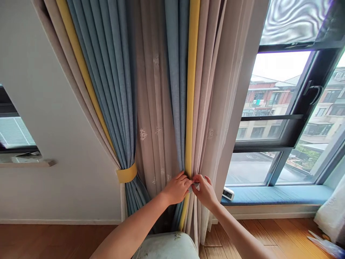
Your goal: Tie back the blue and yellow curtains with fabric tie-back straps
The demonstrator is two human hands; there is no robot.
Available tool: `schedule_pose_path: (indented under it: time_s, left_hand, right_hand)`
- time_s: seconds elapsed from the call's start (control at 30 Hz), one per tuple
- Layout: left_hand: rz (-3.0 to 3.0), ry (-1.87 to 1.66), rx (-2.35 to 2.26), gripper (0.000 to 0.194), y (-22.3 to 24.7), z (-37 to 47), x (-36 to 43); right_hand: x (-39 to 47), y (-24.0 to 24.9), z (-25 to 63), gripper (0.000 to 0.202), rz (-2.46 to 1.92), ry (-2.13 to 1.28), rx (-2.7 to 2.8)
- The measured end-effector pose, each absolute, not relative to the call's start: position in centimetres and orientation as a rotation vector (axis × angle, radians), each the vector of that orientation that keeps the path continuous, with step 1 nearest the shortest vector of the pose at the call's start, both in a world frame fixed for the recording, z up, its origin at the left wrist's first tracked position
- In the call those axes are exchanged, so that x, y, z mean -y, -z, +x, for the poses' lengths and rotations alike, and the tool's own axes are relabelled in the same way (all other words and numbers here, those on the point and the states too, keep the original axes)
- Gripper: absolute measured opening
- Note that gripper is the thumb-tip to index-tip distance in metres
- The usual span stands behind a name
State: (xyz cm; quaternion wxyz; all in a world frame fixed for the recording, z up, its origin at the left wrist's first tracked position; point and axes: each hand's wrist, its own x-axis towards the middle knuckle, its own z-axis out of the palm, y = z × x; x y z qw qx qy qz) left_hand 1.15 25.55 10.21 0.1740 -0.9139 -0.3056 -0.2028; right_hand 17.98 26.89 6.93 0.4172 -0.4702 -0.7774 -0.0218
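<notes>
As fingers (182, 178) meet at yellow edging (192, 90) | wood floor (280, 232) — open rightward

Left grip (176, 187) and right grip (206, 190) meet at the right curtain (192, 108). From there, a tieback (127, 174) circles the left curtain (107, 72) at nine o'clock; the window (269, 118) stands at two, a device (228, 193) on the sill (272, 195) at three.

I see matt blue curtain cloth (107, 90) with a fine woven grain, bordered by smooth yellow fabric (192, 90). The beige curtain cloth (149, 108) looks soft and dull, patterned with pale motifs. The yellow tieback (126, 174) is plain, matt cloth. I cannot tell whether a small whitish piece (196, 186) is cloth or plastic. The floor (269, 233) is lightly glossy wood; the window pane (272, 90), clear, smooth glass.
</notes>
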Motion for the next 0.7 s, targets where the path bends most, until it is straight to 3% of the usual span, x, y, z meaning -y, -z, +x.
schedule_pose_path:
  time_s: [0.23, 0.57, 0.7]
  left_hand:
    - [-2.728, 0.717, 0.788, 0.025, -8.9, 0.5, -24.4]
    - [-2.799, 0.804, 1.373, 0.021, -3.3, -4.1, -24.7]
    - [-2.732, 1.059, 1.576, 0.022, -1.6, -4.4, -22.7]
  right_hand:
    - [-27.0, -6.5, 21.7, 0.025, -1.224, 0.087, 1.874]
    - [-28.2, -6.1, 26.8, 0.032, -1.306, 0.175, 1.799]
    - [-28.3, -6.2, 26.8, 0.030, -1.268, 0.135, 1.794]
